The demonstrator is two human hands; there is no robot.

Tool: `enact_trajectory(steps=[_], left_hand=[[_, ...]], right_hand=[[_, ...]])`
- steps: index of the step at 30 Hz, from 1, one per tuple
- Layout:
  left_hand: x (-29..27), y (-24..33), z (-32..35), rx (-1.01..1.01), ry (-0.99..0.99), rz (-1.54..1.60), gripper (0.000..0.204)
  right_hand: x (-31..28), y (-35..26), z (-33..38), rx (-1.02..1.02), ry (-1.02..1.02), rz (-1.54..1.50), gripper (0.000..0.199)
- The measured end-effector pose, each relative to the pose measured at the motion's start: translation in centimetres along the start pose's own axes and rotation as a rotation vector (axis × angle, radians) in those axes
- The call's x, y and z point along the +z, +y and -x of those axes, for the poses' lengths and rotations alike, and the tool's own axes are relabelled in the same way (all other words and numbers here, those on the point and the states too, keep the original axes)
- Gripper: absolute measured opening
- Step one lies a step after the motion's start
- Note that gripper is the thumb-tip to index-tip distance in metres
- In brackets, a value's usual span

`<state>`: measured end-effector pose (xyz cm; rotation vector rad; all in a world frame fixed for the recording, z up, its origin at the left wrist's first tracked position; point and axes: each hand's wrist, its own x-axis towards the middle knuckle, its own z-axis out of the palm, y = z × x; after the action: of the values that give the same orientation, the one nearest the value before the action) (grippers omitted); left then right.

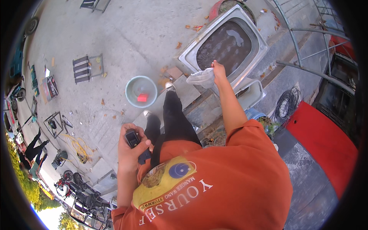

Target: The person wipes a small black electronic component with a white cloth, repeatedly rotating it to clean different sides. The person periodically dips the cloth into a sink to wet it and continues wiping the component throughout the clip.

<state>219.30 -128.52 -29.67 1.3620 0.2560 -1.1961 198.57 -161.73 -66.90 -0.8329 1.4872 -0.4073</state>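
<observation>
My right hand [219, 72] reaches out over the near edge of a metal sink [184, 53], closed on a light grey cloth [202, 79]. The cloth hangs bunched to the left of the fist, by the sink's rim. Dark, murky water [214, 51] stands in the sink, with a pale patch on its surface. Close to my body at the left, my left hand [130, 147] is closed around a small black boxy device [132, 138]. Below its thumb shows a dark blue piece [144, 156], and I cannot make out what it is.
A pale blue basin [130, 101] with a red block [142, 97] in it stands by my feet. Beside the sink is a pale tub [251, 97]. Coiled wire [285, 104], a red panel [320, 138] and metal tubing [310, 30] lie right; a folding stool [81, 69] stands left.
</observation>
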Motion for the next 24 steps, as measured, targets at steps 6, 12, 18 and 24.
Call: enact_trajectory(steps=[6, 12, 18, 24], left_hand=[[-0.6, -0.6, -0.6, -0.047, 0.08, -0.007, 0.05], [-1.6, -1.1, -1.1, -0.063, 0.16, -0.097, 0.052], [-1.6, 0.1, -1.5, 0.163, 0.074, -0.019, 0.061], [-2.2, 0.9, 0.8, 0.363, 0.014, 0.032, 0.062]], right_hand=[[1.2, 4.8, -6.5, 0.11, 0.146, 0.715, 0.04], [-0.2, 8.9, -13.2, -0.031, -0.229, 1.528, 0.044], [-2.5, 8.7, -12.6, 0.071, 0.092, 0.532, 0.035], [-2.1, 2.3, -4.9, 0.017, 0.037, 0.345, 0.041]])
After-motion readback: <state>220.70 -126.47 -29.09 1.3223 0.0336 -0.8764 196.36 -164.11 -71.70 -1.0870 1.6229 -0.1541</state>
